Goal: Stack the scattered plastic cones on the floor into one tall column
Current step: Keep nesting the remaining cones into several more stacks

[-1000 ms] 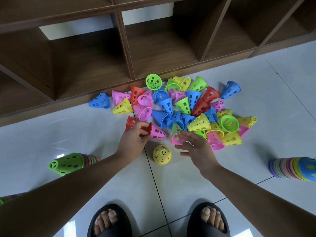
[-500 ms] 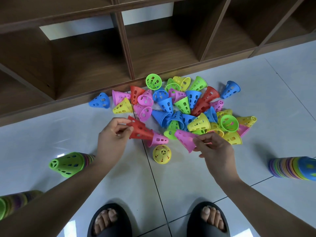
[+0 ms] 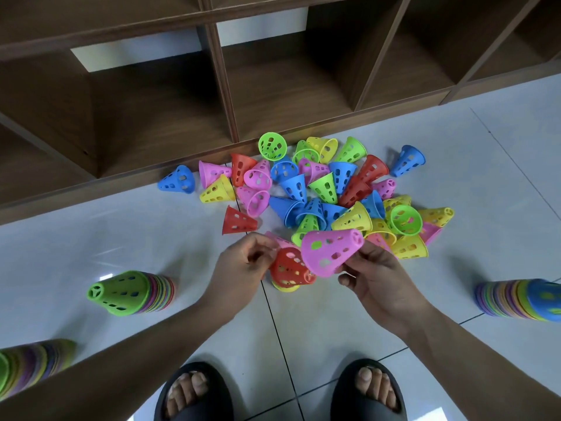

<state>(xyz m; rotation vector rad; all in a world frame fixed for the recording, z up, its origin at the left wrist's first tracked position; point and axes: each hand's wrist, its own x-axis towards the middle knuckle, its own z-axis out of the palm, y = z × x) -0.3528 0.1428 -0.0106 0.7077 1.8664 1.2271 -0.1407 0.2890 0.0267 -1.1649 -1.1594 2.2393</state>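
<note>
— Nesting two cones in mid-air is the step we enter, judging by the hands. Concur?

— We concur. The left hand (image 3: 243,262) pinches a red cone (image 3: 290,268) by its side between thumb and curled fingers. The right hand (image 3: 373,275) pinches a pink cone (image 3: 329,252) at its wide rim between thumb and fingertips. We judge both are held above the floor (image 3: 455,177), toward its middle. They sit just short of the loose pile (image 3: 324,189), which lies along the floor's far edge under the shelf unit (image 3: 288,86).

— Contact between the two?

— The pink rim overlaps the red cone in view, but we cannot tell whether they touch. In our judgement they are not seated.

— Progress?

— Partial. A green-topped stack (image 3: 127,293) is toward the left edge and a blue-topped stack (image 3: 522,299) toward the right. A third stack (image 3: 27,366) is at the near-left corner, partly out of view. Many cones remain loose, so there is no single column yet.

— Next move?

— We judge it calls for lining up the two axes and bringing the pink mouth over the red cone's narrow end. The pink cone is then pushed down until it seats. The pinch should be light, since the perforated walls likely flex.
</note>
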